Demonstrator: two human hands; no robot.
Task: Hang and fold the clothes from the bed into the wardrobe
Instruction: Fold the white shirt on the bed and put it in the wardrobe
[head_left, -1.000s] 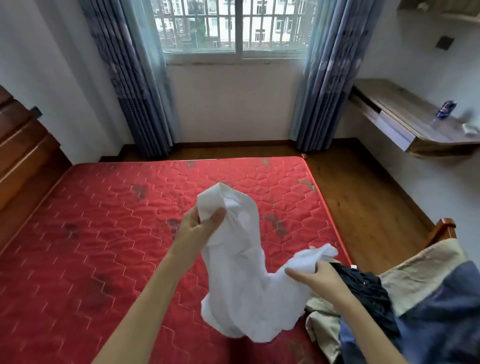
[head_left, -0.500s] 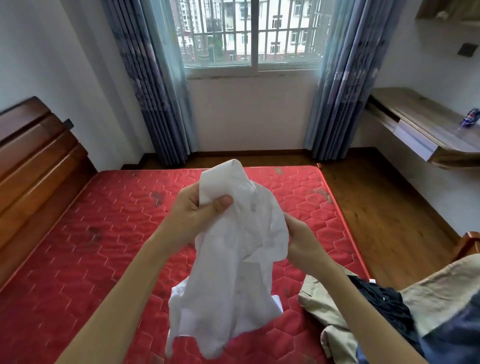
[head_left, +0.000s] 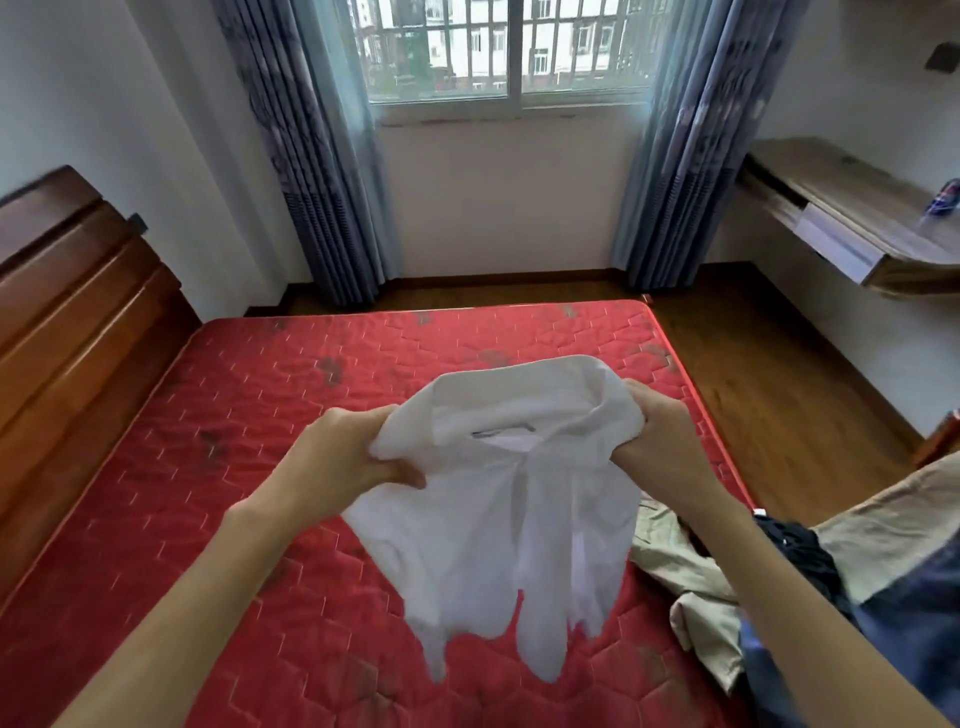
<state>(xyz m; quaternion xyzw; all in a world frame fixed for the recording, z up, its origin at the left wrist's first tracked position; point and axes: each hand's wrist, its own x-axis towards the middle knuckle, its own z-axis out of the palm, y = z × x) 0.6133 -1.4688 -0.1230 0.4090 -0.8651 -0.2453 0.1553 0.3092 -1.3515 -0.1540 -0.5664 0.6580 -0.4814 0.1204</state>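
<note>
Since half a second ago both hands have drawn apart and spread the white shirt (head_left: 498, 499) open by its shoulders, where before it hung bunched in front of the chest. At nine o'clock the left hand (head_left: 343, 457) is closed in a fist around the shirt's left shoulder, thumb under the cloth; at three o'clock the right hand (head_left: 660, 436) is closed the same way on the other shoulder. Between them the collar faces up and the body hangs clear of the red mattress (head_left: 208, 467), its tails dangling toward six o'clock. To do this step well, I judge the hands should hold the shoulder seams level and give a short shake so the front falls flat before a hanger goes in or a fold begins; a lopsided hold would leave it twisted. At nine o'clock beyond the left arm stands the wooden headboard (head_left: 78, 312), well apart. At four o'clock a pile of clothes (head_left: 691, 587), beige and dark, lies just beside the hanging shirt and could snag it. No wardrobe shows in view.
</note>
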